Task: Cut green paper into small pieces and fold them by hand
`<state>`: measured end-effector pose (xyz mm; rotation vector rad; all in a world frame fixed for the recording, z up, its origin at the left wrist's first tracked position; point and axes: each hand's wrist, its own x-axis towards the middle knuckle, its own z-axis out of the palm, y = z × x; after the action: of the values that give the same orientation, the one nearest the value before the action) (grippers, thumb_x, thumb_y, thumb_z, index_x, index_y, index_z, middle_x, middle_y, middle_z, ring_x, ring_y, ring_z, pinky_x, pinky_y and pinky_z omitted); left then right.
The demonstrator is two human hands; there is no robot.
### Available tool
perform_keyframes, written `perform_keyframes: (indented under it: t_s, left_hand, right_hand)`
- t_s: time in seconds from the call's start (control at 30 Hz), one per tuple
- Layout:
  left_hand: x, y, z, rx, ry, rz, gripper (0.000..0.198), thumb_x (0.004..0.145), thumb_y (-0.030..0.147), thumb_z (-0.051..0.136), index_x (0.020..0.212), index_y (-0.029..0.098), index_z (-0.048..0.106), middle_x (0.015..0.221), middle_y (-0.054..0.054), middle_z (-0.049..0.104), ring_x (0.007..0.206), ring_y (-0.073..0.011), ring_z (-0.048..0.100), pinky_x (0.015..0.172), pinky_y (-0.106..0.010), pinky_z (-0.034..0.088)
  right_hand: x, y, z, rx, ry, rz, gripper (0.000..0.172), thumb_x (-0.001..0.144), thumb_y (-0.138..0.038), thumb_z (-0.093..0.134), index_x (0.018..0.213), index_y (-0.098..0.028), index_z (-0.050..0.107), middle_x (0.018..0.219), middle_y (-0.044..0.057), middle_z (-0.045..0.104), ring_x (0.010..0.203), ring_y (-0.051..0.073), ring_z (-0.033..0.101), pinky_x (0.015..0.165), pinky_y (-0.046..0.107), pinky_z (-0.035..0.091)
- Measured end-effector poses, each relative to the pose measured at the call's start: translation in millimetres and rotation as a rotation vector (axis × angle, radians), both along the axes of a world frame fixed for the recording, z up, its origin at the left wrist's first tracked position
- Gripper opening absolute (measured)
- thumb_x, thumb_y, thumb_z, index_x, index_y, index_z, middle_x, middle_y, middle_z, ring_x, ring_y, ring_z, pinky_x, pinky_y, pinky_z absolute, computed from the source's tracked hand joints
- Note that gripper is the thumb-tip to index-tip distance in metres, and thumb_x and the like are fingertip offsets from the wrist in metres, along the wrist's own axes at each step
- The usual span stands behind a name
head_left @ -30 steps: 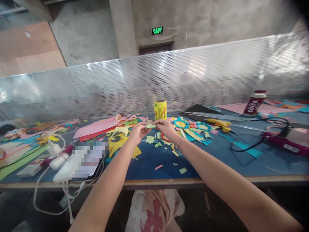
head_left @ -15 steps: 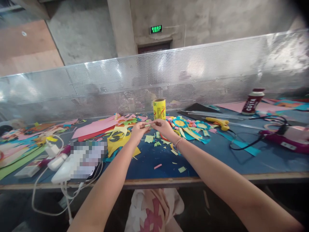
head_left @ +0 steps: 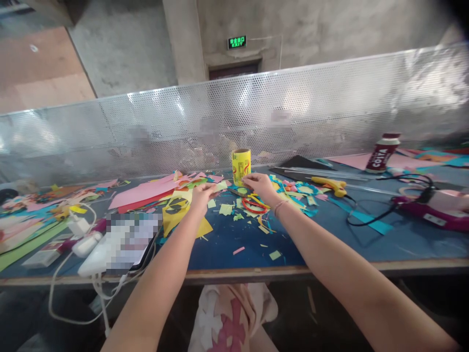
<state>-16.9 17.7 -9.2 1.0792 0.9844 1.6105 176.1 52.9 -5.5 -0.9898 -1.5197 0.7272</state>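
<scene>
My left hand (head_left: 202, 196) pinches a small piece of pale green paper (head_left: 221, 186) between thumb and fingers, above the blue table. To its right, my right hand (head_left: 261, 187) is closed in a pinch in front of a yellow cardboard tube (head_left: 242, 164). Whatever lies between those fingertips is too small to make out. Scissors with red handles (head_left: 256, 206) rest on the table just below my right hand. Pale green paper scraps (head_left: 226, 209) are scattered between my forearms. Yellow paper with holes cut in it (head_left: 176, 215) lies beside my left forearm.
Pink paper sheets (head_left: 146, 191) and a phone (head_left: 141, 244) with white cables are on the left. A yellow glue gun (head_left: 331, 186), a dark red bottle (head_left: 383, 152) and a purple power strip (head_left: 421, 210) stand or lie on the right. Perforated metal panel (head_left: 227, 107) closes the back.
My hands have moved apart from where they met in the middle. The left keeps the pale green paper; the right has shifted right and up, uncovering the red scissors handles.
</scene>
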Motion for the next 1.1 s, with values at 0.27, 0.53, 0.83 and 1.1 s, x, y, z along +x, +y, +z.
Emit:
perform_keyframes:
  t_s: [0.27,0.53,0.83,1.1]
  left_hand:
    - [5.4,-6.8,3.2,-0.024,-0.044,-0.060,0.018,0.059,0.022,0.071,0.074,0.015,0.062,0.069,-0.002,0.065,0.060,-0.0142,0.063,0.065,-0.029,0.049]
    - [6.6,-8.4,5.9,-0.030,-0.124,-0.087,0.012,0.065,0.022,0.066,0.073,0.014,0.062,0.074,-0.004,0.068,0.063,-0.0145,0.064,0.066,-0.028,0.050]
    - [6.6,-5.3,4.2,-0.066,-0.152,-0.178,0.014,0.067,0.019,0.062,0.080,0.013,0.064,0.075,-0.006,0.068,0.070,-0.0159,0.066,0.070,-0.028,0.052]
    - [9.2,-8.4,4.4,-0.060,-0.140,-0.207,0.013,0.060,0.016,0.065,0.073,0.013,0.066,0.074,-0.005,0.069,0.069,-0.0141,0.064,0.074,-0.030,0.052]
  right_hand:
    - [-24.8,-26.6,2.3,0.300,-0.243,0.131,0.024,0.076,-0.020,0.054,0.097,-0.020,0.065,0.096,0.007,0.065,0.081,0.015,0.061,0.072,0.031,0.050]
    - [-26.8,-29.5,1.5,0.337,-0.286,0.134,0.030,0.079,-0.017,0.051,0.106,-0.022,0.064,0.096,0.007,0.062,0.085,0.016,0.060,0.079,0.033,0.050]
    - [-28.3,-26.6,-0.3,0.292,-0.218,0.160,0.028,0.078,-0.020,0.055,0.104,-0.022,0.064,0.099,0.006,0.063,0.091,0.018,0.060,0.082,0.035,0.050]
    - [-29.7,-33.0,4.7,0.247,-0.146,0.149,0.023,0.075,-0.017,0.056,0.096,-0.020,0.066,0.097,0.006,0.060,0.085,0.015,0.060,0.080,0.032,0.051]
